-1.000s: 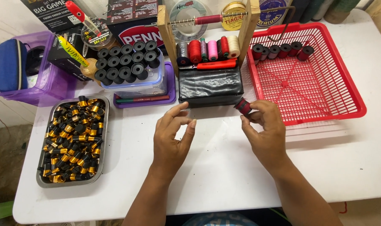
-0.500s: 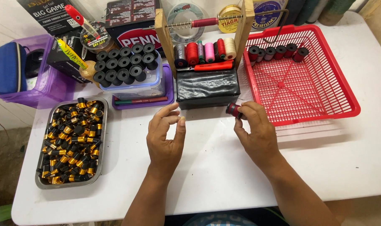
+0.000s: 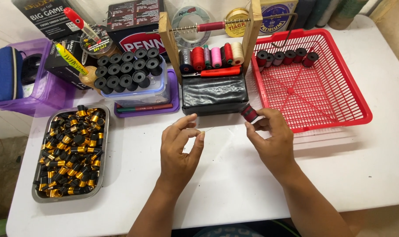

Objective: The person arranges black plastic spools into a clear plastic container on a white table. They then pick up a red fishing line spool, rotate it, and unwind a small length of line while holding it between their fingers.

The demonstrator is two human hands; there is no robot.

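Right, your right hand (image 3: 271,138) pinches a dark red spool (image 3: 249,113) at its fingertips, just in front of the black box (image 3: 214,94) and beside the red basket (image 3: 339,109). Your left hand (image 3: 179,147) pinches a thin thread end (image 3: 207,130), thumb against forefinger, above the white table (image 3: 234,184). Metal tray (image 3: 103,151) of black-gold parts sits to the left.
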